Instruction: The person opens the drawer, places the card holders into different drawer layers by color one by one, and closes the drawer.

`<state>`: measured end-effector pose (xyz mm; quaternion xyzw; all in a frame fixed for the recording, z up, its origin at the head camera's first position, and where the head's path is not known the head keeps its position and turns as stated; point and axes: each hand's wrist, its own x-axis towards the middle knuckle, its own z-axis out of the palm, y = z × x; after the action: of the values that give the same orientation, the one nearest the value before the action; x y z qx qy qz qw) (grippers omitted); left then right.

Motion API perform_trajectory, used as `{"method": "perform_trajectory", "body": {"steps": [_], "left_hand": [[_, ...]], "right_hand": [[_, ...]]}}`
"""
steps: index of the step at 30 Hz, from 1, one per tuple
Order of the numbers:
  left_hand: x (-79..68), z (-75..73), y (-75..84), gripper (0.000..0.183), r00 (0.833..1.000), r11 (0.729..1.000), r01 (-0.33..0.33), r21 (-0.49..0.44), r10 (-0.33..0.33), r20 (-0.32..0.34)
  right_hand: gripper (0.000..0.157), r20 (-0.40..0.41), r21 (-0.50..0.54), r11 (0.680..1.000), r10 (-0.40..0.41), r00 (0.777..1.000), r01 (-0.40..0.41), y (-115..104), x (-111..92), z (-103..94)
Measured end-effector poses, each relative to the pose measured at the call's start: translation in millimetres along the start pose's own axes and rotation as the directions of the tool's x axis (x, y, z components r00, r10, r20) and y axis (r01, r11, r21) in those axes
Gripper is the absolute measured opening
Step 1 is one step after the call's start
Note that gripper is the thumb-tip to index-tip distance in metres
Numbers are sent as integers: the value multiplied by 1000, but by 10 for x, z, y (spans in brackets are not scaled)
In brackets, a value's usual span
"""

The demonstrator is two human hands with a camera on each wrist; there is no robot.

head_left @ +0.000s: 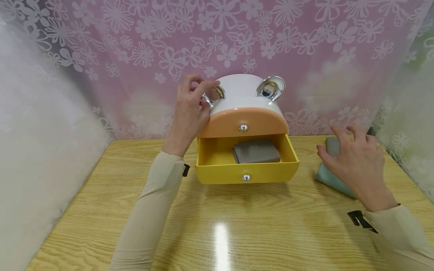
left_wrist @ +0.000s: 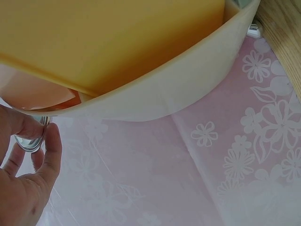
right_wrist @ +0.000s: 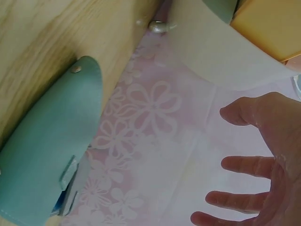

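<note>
Drawer box (head_left: 242, 84), far middle of the bench (head_left: 217, 214). At its left we see the left hand (head_left: 190, 111) pinching the left silver ear (head_left: 221, 91) between thumb and fingers. The yellow drawer (head_left: 217, 175), extended nearward, contains a grey wallet (head_left: 256, 151). Rightmost, we see the right hand (head_left: 361, 165), empty, fingers spread, near but apart from a green case (head_left: 330, 180).

A wood-grained tabletop (head_left: 271, 226) is backed by a pink sheet (head_left: 190, 32) printed with white flowers (head_left: 227, 55) and flanked by a pale left sheet (head_left: 44, 120) and right sheet (head_left: 410, 99); bright glare (head_left: 221, 244) is reflected from the near wood.
</note>
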<state>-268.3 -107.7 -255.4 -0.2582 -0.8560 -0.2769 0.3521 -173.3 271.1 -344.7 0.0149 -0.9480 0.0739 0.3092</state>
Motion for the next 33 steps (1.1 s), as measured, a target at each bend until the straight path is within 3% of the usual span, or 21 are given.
{"method": "perform_trajectory", "body": {"steps": [11,33], "left_hand": [[-4,3,-7,42,1000,1000,0,-10,0,1],[2,-2,-5,42,1000,1000,-20,-4,20,-5]], "right_hand": [[58,189,-4,996,91,978,-91,114,4,88],[61,279,-25,993,114,954,-111,321,55,233]]}}
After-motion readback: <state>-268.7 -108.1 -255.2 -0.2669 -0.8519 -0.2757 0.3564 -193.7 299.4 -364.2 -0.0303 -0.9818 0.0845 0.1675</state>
